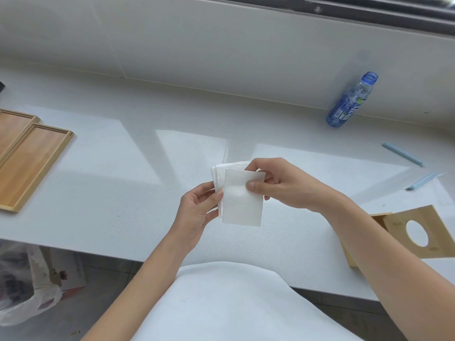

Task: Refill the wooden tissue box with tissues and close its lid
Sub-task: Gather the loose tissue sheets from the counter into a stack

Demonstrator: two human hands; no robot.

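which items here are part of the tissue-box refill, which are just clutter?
Job:
- folded white tissues, pinched by left hand and right hand
- wooden tissue box lid with round hole, at right counter edge

Lying about:
- clear blue-labelled plastic bottle, uncapped
- two shallow wooden trays
- pale blue strips
- plastic bag on the floor

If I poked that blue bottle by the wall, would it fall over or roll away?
The blue bottle would probably tip easily: it stands tall and narrow on the white counter. It looks see-through and uncapped, so it is likely light, perhaps nearly empty, though I cannot tell how full. Once down, its round body would probably roll.
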